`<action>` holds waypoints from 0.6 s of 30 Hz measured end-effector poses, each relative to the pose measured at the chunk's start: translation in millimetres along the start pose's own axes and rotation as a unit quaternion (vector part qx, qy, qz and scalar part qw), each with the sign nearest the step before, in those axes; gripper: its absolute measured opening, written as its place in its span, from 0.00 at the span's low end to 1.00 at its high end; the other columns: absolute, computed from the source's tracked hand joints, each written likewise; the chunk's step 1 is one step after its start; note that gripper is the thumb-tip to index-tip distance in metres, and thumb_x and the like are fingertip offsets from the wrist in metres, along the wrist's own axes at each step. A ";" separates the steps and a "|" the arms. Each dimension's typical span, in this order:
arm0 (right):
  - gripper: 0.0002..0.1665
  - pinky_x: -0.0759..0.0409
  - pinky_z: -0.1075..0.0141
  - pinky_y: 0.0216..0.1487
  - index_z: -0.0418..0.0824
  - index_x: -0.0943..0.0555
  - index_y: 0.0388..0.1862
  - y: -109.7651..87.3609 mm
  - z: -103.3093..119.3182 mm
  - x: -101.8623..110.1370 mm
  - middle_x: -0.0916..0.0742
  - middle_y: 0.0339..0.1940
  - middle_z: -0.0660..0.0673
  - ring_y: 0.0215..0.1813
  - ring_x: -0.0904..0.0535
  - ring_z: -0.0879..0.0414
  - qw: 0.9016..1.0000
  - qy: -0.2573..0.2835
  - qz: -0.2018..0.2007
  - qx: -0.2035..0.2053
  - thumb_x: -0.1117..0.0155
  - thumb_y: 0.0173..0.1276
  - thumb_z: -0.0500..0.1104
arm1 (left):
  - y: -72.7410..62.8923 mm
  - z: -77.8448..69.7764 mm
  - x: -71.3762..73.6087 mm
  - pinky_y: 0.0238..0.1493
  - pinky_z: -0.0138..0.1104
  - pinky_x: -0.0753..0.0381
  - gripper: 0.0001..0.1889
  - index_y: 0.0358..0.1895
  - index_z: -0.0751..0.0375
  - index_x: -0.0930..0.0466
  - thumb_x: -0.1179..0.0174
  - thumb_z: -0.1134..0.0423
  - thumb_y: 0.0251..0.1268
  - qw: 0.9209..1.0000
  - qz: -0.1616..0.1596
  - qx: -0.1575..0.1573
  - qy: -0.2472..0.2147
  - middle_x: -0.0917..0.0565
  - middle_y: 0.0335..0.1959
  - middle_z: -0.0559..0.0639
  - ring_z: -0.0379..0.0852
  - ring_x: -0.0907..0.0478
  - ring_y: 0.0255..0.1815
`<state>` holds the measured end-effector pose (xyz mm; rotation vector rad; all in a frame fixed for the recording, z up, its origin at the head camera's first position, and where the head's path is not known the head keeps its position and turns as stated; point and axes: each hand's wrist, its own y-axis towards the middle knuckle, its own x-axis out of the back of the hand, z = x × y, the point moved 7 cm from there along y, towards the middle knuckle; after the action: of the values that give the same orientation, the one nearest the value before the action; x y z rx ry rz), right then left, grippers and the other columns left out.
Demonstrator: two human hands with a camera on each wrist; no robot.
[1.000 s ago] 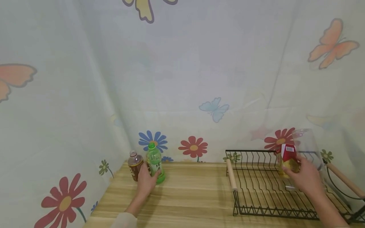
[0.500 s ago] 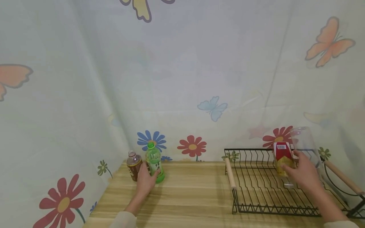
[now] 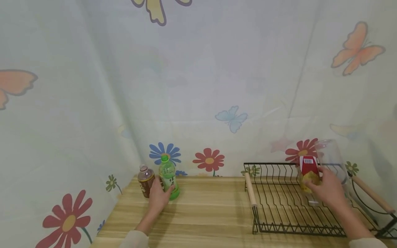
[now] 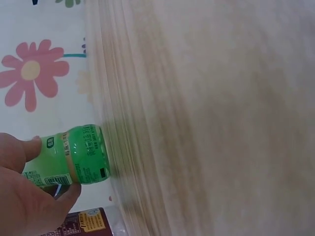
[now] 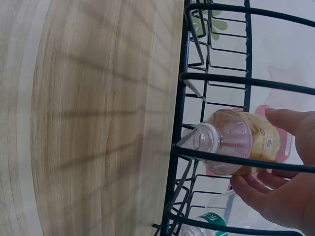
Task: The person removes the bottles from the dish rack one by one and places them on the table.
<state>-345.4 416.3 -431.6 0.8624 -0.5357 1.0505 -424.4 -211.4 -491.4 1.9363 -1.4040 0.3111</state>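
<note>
My left hand (image 3: 159, 197) grips a green plastic bottle (image 3: 169, 174) that stands upright at the back left of the table. A brown-labelled bottle (image 3: 145, 181) stands just left of it, partly behind my fingers. My right hand (image 3: 331, 190) holds a clear plastic bottle with a red and gold label (image 3: 310, 168), upside down over the black wire dish rack (image 3: 273, 206). In the right wrist view the neck of this red and gold bottle (image 5: 268, 135) points down at the rack wires, with thumb and fingers around its label.
Right behind the right hand, a large clear bottle (image 3: 332, 153) stands in the rack; its green label (image 5: 212, 219) shows in the right wrist view. The rack has wooden handles (image 3: 252, 191) at its sides. A flowered curtain (image 3: 192, 96) hangs behind the wooden table (image 3: 211, 213).
My right hand has shifted a little left with the red and gold bottle, turning it so the label faces me more. My left hand has stayed on the green bottle.
</note>
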 end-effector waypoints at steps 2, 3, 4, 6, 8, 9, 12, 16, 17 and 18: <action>0.49 0.22 0.28 0.50 0.16 0.42 0.74 1.0 -2.0 -1.7 0.29 0.64 0.13 0.56 0.26 0.20 1.000 -0.005 0.004 -0.008 0.27 0.71 0.45 | 0.1 0.8 0.1 0.61 0.58 0.18 0.34 0.68 0.74 0.35 0.28 0.60 0.70 1.000 0.001 0.002 -0.002 0.23 0.61 0.71 0.69 0.21 0.61; 0.50 0.23 0.27 0.50 0.16 0.43 0.74 1.4 -2.9 -2.2 0.29 0.64 0.13 0.57 0.27 0.19 1.000 -0.008 0.010 -0.013 0.28 0.72 0.46 | 0.2 1.4 -0.4 0.61 0.58 0.18 0.34 0.69 0.74 0.35 0.28 0.60 0.70 1.000 0.003 0.002 -0.002 0.23 0.61 0.71 0.69 0.22 0.61; 0.50 0.23 0.26 0.51 0.15 0.43 0.74 2.1 -3.3 -2.3 0.29 0.64 0.12 0.57 0.27 0.18 1.000 -0.012 0.016 -0.019 0.28 0.72 0.46 | 0.3 1.1 -0.5 0.61 0.58 0.18 0.34 0.69 0.74 0.35 0.28 0.60 0.70 1.000 0.005 0.000 0.000 0.24 0.61 0.72 0.69 0.22 0.61; 0.51 0.23 0.26 0.52 0.14 0.44 0.73 3.1 -4.3 -2.7 0.29 0.63 0.11 0.58 0.28 0.16 0.999 -0.018 0.031 -0.027 0.28 0.72 0.47 | 0.8 2.0 -1.4 0.61 0.57 0.18 0.34 0.69 0.73 0.36 0.28 0.60 0.70 1.000 0.009 0.004 -0.001 0.24 0.61 0.71 0.68 0.22 0.62; 0.51 0.23 0.26 0.51 0.13 0.44 0.71 3.3 -5.5 -3.3 0.28 0.60 0.10 0.57 0.27 0.15 0.998 -0.028 0.047 -0.033 0.28 0.72 0.49 | 1.0 2.4 -2.2 0.61 0.57 0.18 0.34 0.69 0.73 0.36 0.28 0.60 0.70 1.000 0.011 0.006 -0.001 0.24 0.61 0.71 0.68 0.22 0.62; 0.51 0.22 0.26 0.51 0.12 0.43 0.69 3.3 -5.9 -3.5 0.27 0.59 0.10 0.56 0.27 0.15 0.997 -0.031 0.055 -0.036 0.28 0.72 0.49 | 0.9 2.6 -2.6 0.60 0.58 0.18 0.34 0.69 0.74 0.36 0.28 0.60 0.70 1.000 0.011 0.006 -0.001 0.24 0.61 0.71 0.68 0.22 0.61; 0.53 0.20 0.28 0.49 0.11 0.43 0.68 2.7 -8.1 -6.3 0.27 0.57 0.10 0.55 0.26 0.16 0.995 -0.038 0.076 -0.045 0.28 0.72 0.53 | 0.7 3.7 -3.1 0.61 0.57 0.18 0.34 0.70 0.73 0.35 0.28 0.61 0.70 1.000 0.009 0.012 -0.002 0.23 0.62 0.70 0.68 0.21 0.62; 0.58 0.19 0.31 0.47 0.11 0.46 0.69 2.4 -9.9 -10.5 0.28 0.57 0.10 0.55 0.25 0.17 0.993 -0.039 0.096 -0.059 0.29 0.72 0.57 | 0.9 3.4 -1.6 0.61 0.58 0.18 0.34 0.69 0.73 0.35 0.27 0.61 0.69 1.000 0.008 0.012 -0.002 0.23 0.62 0.71 0.68 0.21 0.62; 0.58 0.18 0.31 0.47 0.11 0.45 0.69 2.4 -9.8 -11.3 0.27 0.57 0.10 0.54 0.25 0.17 0.993 -0.038 0.097 -0.061 0.28 0.72 0.58 | 0.9 3.3 -1.1 0.61 0.57 0.18 0.33 0.69 0.73 0.35 0.27 0.61 0.69 1.000 0.008 0.012 -0.003 0.23 0.61 0.71 0.68 0.21 0.62; 0.58 0.18 0.32 0.46 0.11 0.45 0.69 2.7 -9.6 -12.1 0.27 0.58 0.10 0.55 0.25 0.18 0.993 -0.036 0.097 -0.064 0.28 0.72 0.58 | 1.1 3.5 -0.8 0.61 0.57 0.18 0.33 0.68 0.72 0.34 0.27 0.61 0.69 1.000 0.008 0.013 -0.004 0.23 0.61 0.70 0.68 0.21 0.62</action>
<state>-353.1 418.5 -445.1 0.7476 -0.7513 1.1514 -426.5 -213.4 -494.0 1.9507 -1.4283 0.3302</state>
